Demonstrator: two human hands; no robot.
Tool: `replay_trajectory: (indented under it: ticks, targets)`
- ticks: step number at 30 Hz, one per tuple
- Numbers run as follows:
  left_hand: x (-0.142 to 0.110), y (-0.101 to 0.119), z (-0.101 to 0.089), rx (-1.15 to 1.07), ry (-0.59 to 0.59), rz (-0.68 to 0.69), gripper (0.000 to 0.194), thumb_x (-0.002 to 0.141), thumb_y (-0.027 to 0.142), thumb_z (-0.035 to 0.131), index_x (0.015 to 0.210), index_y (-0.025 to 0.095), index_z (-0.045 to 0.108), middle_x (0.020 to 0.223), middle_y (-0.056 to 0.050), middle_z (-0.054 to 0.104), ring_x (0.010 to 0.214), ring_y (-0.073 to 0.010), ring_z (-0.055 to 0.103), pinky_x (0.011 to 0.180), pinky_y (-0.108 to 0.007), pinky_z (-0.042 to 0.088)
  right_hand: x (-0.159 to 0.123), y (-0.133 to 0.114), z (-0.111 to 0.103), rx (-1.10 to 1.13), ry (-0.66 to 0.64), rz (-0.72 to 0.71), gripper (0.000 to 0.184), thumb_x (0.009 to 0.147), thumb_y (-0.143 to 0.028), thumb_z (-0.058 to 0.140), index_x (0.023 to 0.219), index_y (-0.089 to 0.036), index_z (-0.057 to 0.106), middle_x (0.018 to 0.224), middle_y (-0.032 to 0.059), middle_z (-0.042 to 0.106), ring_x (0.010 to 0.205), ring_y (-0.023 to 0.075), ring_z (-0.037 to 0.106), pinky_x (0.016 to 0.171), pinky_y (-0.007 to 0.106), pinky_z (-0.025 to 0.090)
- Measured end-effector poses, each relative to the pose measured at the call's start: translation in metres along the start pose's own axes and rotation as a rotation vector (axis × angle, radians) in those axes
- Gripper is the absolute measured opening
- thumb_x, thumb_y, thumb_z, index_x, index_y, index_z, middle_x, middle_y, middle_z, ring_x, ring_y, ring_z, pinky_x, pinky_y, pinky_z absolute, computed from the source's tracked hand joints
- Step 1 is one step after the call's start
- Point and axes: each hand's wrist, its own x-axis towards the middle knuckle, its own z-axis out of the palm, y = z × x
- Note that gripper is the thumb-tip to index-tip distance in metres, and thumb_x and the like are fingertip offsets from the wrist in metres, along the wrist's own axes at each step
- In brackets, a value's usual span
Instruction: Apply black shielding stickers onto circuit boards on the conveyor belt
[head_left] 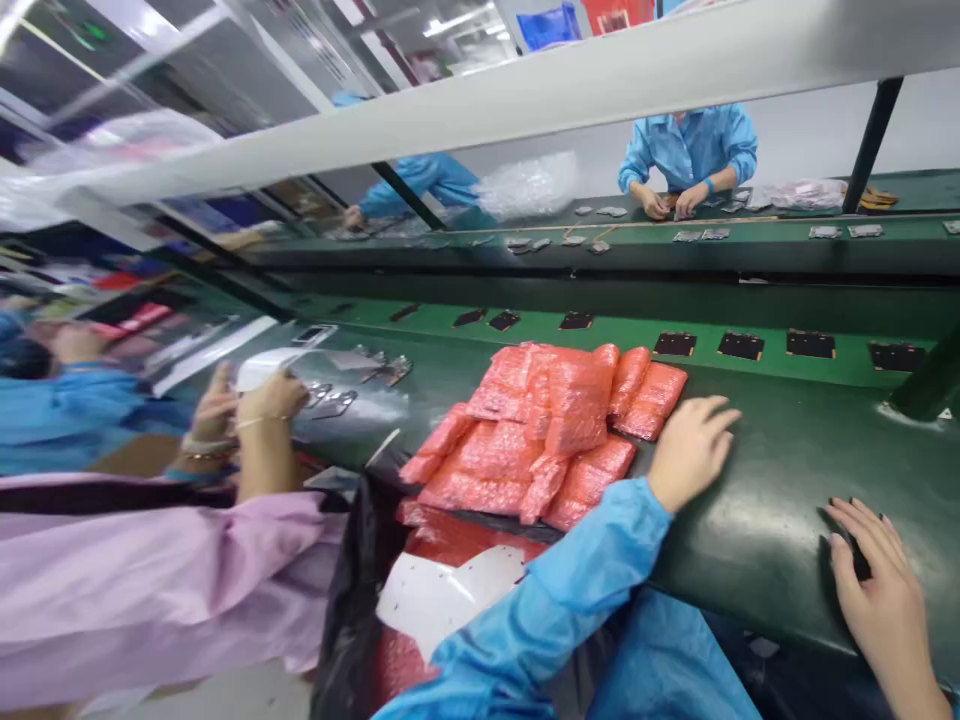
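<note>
My left hand (691,450), in a blue sleeve, lies palm down on the green bench with its fingers stretched out and nothing in them. Just to its left is a heap of red bubble-wrap packets (517,450). My right hand (877,580) rests on the bench at the far right, fingers spread, also holding nothing. Below the heap, a black-lined container (341,620) contains more red bubble wrap and a white sheet (450,590); my left sleeve covers part of it.
Flat black pieces (741,346) lie in a row along the bright green strip (630,350). A person in a pink sleeve (187,570) works at left beside small metal parts (330,400). Opposite, another person (690,150) handles small pieces. A dark post (930,385) stands at right.
</note>
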Motion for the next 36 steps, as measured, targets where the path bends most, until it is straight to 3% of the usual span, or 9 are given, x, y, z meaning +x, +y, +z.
replay_trajectory:
  ticks: [3, 6, 11, 16, 18, 20, 25, 30, 36]
  targets:
    - [0.001, -0.064, -0.03, 0.116, -0.034, -0.18, 0.031, 0.101, 0.016, 0.053, 0.123, 0.02, 0.074, 0.126, -0.013, 0.071, 0.121, -0.0275, 0.064, 0.111, -0.044, 0.051, 0.001, -0.001, 0.005, -0.056, -0.015, -0.061, 0.037, 0.104, -0.042, 0.049, 0.119, -0.022, 0.075, 0.127, 0.0108, 0.078, 0.129, 0.0358, 0.066, 0.121, 0.066, 0.038]
    - [0.009, -0.106, -0.041, 0.162, -0.134, -0.207, 0.022, 0.094, 0.009, 0.061, 0.104, 0.02, 0.077, 0.106, -0.01, 0.073, 0.107, -0.0263, 0.068, 0.1, -0.038, 0.053, 0.001, -0.002, 0.008, -0.085, -0.021, -0.086, 0.036, 0.103, -0.043, 0.05, 0.118, -0.021, 0.076, 0.128, 0.012, 0.077, 0.132, 0.0369, 0.063, 0.121, 0.067, 0.035]
    - [0.017, -0.126, -0.036, 0.186, -0.26, -0.156, 0.007, 0.091, 0.014, 0.07, 0.089, 0.018, 0.074, 0.099, -0.009, 0.073, 0.103, -0.0259, 0.068, 0.094, -0.036, 0.053, 0.012, -0.016, 0.014, 0.028, -0.024, -0.045, 0.033, 0.101, -0.039, 0.053, 0.116, -0.023, 0.077, 0.127, 0.0108, 0.077, 0.132, 0.0362, 0.062, 0.121, 0.068, 0.035]
    - [0.027, -0.13, -0.05, 0.181, -0.273, -0.061, 0.014, 0.1, 0.029, 0.069, 0.097, 0.015, 0.069, 0.102, -0.005, 0.071, 0.099, -0.0204, 0.068, 0.094, -0.041, 0.057, 0.056, -0.067, 0.037, 0.482, -0.092, 0.096, 0.029, 0.096, -0.034, 0.061, 0.116, -0.028, 0.08, 0.128, 0.0086, 0.077, 0.129, 0.0304, 0.066, 0.116, 0.055, 0.047]
    - [0.031, -0.126, -0.064, 0.181, -0.219, -0.032, 0.01, 0.101, 0.02, 0.061, 0.095, 0.016, 0.068, 0.096, -0.005, 0.07, 0.094, -0.0197, 0.067, 0.092, -0.039, 0.057, 0.082, -0.092, 0.056, 0.8, -0.205, 0.252, 0.027, 0.092, -0.037, 0.068, 0.114, -0.027, 0.081, 0.124, 0.0096, 0.079, 0.118, 0.0281, 0.072, 0.108, 0.048, 0.054]
    - [0.033, -0.115, -0.078, 0.185, -0.147, 0.004, 0.017, 0.099, 0.011, 0.052, 0.092, 0.017, 0.066, 0.093, -0.007, 0.069, 0.091, -0.0214, 0.065, 0.09, -0.038, 0.056, 0.108, -0.115, 0.078, 1.181, -0.304, 0.529, 0.037, 0.082, -0.043, 0.081, 0.113, -0.024, 0.079, 0.112, 0.0105, 0.081, 0.102, 0.0269, 0.077, 0.095, 0.044, 0.059]
    - [0.025, -0.063, -0.086, 0.162, -0.077, 0.218, 0.016, 0.103, 0.019, 0.05, 0.098, 0.02, 0.065, 0.102, -0.008, 0.068, 0.098, -0.0254, 0.062, 0.095, -0.041, 0.053, 0.159, -0.145, 0.116, 1.377, -0.279, 0.583, 0.052, 0.077, -0.057, 0.082, 0.112, -0.019, 0.074, 0.096, 0.0067, 0.082, 0.085, 0.0234, 0.077, 0.081, 0.039, 0.061]
    - [0.022, -0.027, -0.061, 0.014, 0.014, 0.302, 0.006, 0.101, 0.024, 0.064, 0.105, 0.021, 0.065, 0.105, -0.006, 0.07, 0.099, -0.0249, 0.061, 0.092, -0.039, 0.052, 0.169, -0.117, 0.104, 1.357, -0.073, 0.587, 0.044, 0.072, -0.051, 0.085, 0.097, -0.017, 0.073, 0.096, 0.0061, 0.081, 0.087, 0.0224, 0.073, 0.086, 0.035, 0.056]
    - [0.046, 0.0, -0.029, -0.076, 0.022, 0.291, 0.01, 0.098, 0.023, 0.071, 0.107, 0.023, 0.068, 0.1, -0.003, 0.071, 0.095, -0.0219, 0.064, 0.088, -0.035, 0.053, 0.165, -0.072, 0.076, 1.209, 0.032, 0.612, 0.041, 0.074, -0.055, 0.081, 0.089, -0.018, 0.074, 0.086, 0.0039, 0.078, 0.079, 0.0217, 0.069, 0.079, 0.034, 0.054]
